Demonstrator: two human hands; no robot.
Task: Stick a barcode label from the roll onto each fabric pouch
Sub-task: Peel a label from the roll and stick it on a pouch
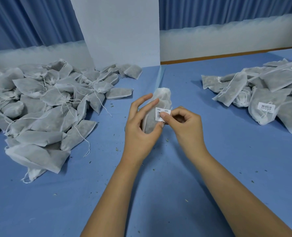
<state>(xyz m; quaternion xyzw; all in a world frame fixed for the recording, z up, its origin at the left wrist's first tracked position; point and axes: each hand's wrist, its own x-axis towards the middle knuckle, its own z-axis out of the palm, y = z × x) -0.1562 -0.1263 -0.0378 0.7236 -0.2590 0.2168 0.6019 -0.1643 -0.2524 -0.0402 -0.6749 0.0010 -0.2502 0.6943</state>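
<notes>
Left hand (pixel 140 132) grips one pouch (pixel 162 96) from its left side, long axis running away from the wrist, gathered end far. I note the label (pixel 159 111) on the pouch's right flank, pinched there under the right hand's (pixel 184 124) thumb, so the right is nearer for pressing down. Pouch is thin, soft, translucent fabric over dark loose fill. Label is smooth white paper. Roll not in view.

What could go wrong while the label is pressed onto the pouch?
The barcode label lies on the rounded fabric pouch near its edge, so it may crease or overhang.
The right hand presses only one part with the thumb; free corners might lift.
The left hand holds with fairly straight fingers; the pouch could twist.
</notes>
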